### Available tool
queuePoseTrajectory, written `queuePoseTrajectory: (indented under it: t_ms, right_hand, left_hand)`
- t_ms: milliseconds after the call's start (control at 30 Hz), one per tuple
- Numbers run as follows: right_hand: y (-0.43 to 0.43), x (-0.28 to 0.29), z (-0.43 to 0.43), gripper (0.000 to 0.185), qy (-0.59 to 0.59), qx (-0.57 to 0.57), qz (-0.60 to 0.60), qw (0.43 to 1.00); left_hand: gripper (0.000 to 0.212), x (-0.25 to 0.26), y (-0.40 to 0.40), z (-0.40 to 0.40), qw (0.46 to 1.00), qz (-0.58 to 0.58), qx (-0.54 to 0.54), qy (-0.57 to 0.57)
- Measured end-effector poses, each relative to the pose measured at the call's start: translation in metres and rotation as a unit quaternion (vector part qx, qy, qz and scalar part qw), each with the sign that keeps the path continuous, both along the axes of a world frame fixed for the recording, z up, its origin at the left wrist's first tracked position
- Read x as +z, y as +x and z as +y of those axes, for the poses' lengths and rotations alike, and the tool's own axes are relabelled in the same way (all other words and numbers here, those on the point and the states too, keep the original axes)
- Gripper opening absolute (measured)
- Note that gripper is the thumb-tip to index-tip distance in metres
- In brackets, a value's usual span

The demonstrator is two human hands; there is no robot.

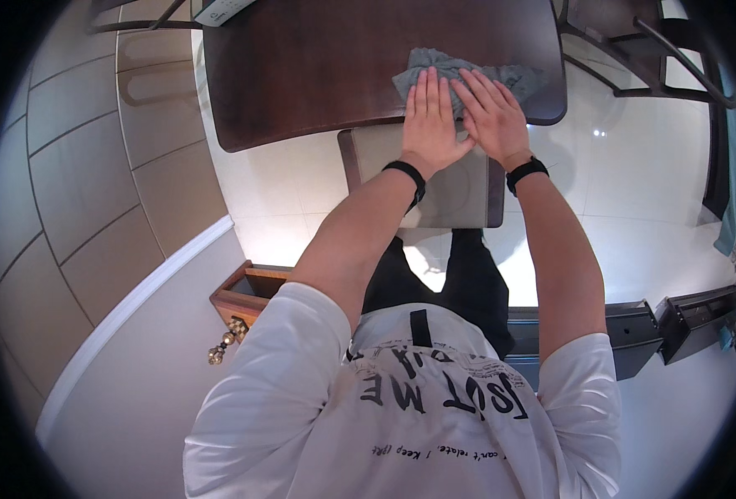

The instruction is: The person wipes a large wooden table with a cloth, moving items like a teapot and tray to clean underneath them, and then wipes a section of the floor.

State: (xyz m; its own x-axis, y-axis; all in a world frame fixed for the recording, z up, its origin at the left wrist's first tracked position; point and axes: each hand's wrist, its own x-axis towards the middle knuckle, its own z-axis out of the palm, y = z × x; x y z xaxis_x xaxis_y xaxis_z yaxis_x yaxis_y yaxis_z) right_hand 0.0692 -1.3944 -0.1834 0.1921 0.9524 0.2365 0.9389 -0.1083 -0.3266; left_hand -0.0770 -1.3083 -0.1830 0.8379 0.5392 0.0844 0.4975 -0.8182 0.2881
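Note:
A grey-blue cloth (521,80) lies crumpled on the dark wooden tabletop (305,68), close to its near edge and right corner. My left hand (431,121) rests flat with its fingers on the left part of the cloth. Beside it, my right hand (494,118) presses its fingers on the middle of the cloth, angled to the left. The two thumbs are near each other over the table's edge. Neither hand is closed around the cloth. A dark band sits on each wrist.
A stool or chair with a pale seat (452,187) stands partly under the table's near edge. Dark chairs (630,43) stand at the right. A white box (221,11) lies at the table's far left. Behind me are a wooden cabinet (243,299) and dark boxes (630,330).

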Motion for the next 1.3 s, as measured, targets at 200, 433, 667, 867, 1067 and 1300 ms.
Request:
queuePoseTrajectory:
  t_ms: [200, 433, 667, 867, 1067, 1300]
  right_hand:
    - [0.008, 0.002, -0.005, 0.057, -0.006, -0.012, -0.016, 1.0]
    - [0.006, 0.0, -0.008, 0.058, -0.047, 0.011, -0.03, 0.998]
    - [0.017, -0.006, -0.009, 0.058, -0.069, 0.018, -0.055, 0.996]
    - [0.02, -0.004, -0.004, 0.062, -0.052, 0.046, -0.018, 0.997]
    - [0.022, 0.003, 0.007, 0.06, -0.042, 0.132, 0.053, 0.989]
    - [0.143, 0.013, 0.013, 0.062, -0.063, 0.372, 0.098, 0.921]
  left_hand:
    - [0.1, 0.0, 0.012, -0.009, 0.999, 0.043, 0.003, 0.01]
    - [0.098, 0.009, 0.012, -0.012, 0.995, 0.074, 0.01, -0.062]
    - [0.097, 0.003, 0.018, -0.015, 0.996, 0.074, 0.015, -0.046]
    - [0.095, 0.002, 0.015, -0.013, 0.996, 0.076, 0.029, -0.039]
    - [0.101, -0.009, 0.01, -0.026, 0.985, 0.126, 0.099, 0.063]
    - [0.117, 0.013, 0.097, -0.091, 0.956, 0.123, 0.249, -0.091]
